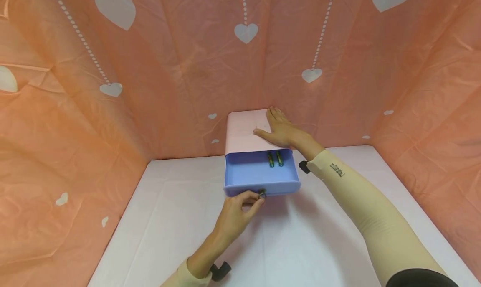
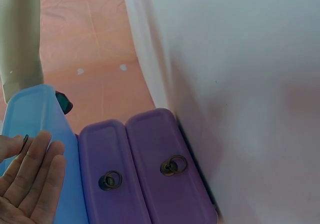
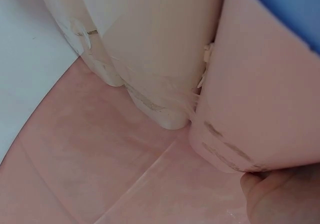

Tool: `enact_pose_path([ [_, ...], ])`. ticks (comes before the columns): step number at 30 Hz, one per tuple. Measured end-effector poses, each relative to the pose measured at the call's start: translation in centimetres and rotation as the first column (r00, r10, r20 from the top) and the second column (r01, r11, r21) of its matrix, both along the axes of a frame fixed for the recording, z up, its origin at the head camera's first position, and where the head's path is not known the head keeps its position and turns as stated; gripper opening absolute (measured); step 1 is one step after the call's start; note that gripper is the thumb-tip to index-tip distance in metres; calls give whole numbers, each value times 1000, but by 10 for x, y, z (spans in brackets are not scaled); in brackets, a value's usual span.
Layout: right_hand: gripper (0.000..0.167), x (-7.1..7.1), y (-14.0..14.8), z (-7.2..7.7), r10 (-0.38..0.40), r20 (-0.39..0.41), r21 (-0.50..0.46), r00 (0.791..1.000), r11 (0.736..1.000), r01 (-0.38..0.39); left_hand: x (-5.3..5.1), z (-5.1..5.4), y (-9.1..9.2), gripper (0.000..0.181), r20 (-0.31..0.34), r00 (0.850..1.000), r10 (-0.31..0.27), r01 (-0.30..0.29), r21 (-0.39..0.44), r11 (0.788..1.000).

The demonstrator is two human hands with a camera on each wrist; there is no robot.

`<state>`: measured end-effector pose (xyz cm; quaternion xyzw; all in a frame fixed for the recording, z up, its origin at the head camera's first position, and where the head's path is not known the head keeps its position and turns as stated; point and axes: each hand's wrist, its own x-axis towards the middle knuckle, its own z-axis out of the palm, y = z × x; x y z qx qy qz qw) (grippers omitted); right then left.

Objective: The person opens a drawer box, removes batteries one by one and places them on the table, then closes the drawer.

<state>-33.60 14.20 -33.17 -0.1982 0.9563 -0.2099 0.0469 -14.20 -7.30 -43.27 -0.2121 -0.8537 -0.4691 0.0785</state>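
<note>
A pink-topped drawer unit (image 1: 244,130) stands at the back of the table, its blue top drawer (image 1: 246,172) pulled out. Inside the drawer, at its right, lie two small green cylinders (image 1: 270,159). My left hand (image 1: 234,214) pinches the ring pull (image 1: 262,194) on the drawer's front; the left wrist view shows that hand (image 2: 32,181) at the blue drawer (image 2: 27,109). My right hand (image 1: 282,130) rests flat on the unit's top with its fingers spread; part of it (image 3: 282,196) shows at the pink edge in the right wrist view.
Two purple drawer fronts (image 2: 112,149) with ring pulls (image 2: 175,165) stand beside the blue drawer in the left wrist view, both pushed in. The white table (image 1: 180,220) spreads in front of the unit. An orange cloth with hearts (image 1: 195,69) hangs behind and on both sides.
</note>
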Motion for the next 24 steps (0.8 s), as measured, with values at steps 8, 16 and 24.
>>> enact_pose_path([
  [8, 110, -2, 0, 0, -3, 7, 9, 1000, 1000, 3, 4, 0, 1, 10, -7, 1000, -8, 8, 5, 1000],
  [16, 109, -3, 0, 0, 9, 1, 14, 1000, 1000, -9, 8, -1, 0, 11, -3, 1000, -8, 8, -2, 1000],
  [24, 109, -3, 1, 0, 9, 0, 13, 1000, 1000, -9, 12, -4, -1, 11, -5, 1000, -18, 18, -6, 1000],
])
